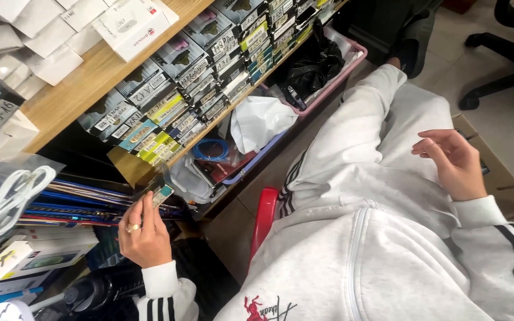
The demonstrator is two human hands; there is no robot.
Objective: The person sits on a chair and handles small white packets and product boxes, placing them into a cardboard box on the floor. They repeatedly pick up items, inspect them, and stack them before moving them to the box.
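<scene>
head view: looking down over a seated person's lap toward low shelves packed with small packaged goods.
left fingers: the fingers (140, 209) are curled shut around a small flat packet, thumb side toward the shelf, a gold ring on one finger.
left hand (144, 235): raised at the lower left, just in front of the shelf edge, its white cuff with dark stripes below it.
small flat packet (160, 191): thin, with a yellow-green and pale printed face, pinched at its lower end; its upper end is level with the bottom of the packet rows and just beside them; whether it touches them i cannot tell.
right fingers: the fingers (432, 142) are loosely spread and half curled, holding nothing.
right hand (454, 163): palm turned inward, hovering above the right thigh, well apart from the shelves.
rows of packets (168, 101): many like packets stand on edge in tight tilted rows under a wooden shelf board (84, 80), running from lower left to upper right.
white boxes (132, 21): lying on top of the board.
cables and sleeves (72, 205): a flat stack of blue and red items left of the held packet, with a white coiled cable (10, 199) in a clear bag beside it.
pink tray (352, 56): on the floor level by the shelves, holding a black plastic bag (313, 62).
white bag (260, 122): crumpled, near a blue cable coil (212, 150).
cardboard box (504, 184): on the floor right of the lap, partly behind the right wrist.
red stool edge (264, 217): showing beneath the grey trousers.
</scene>
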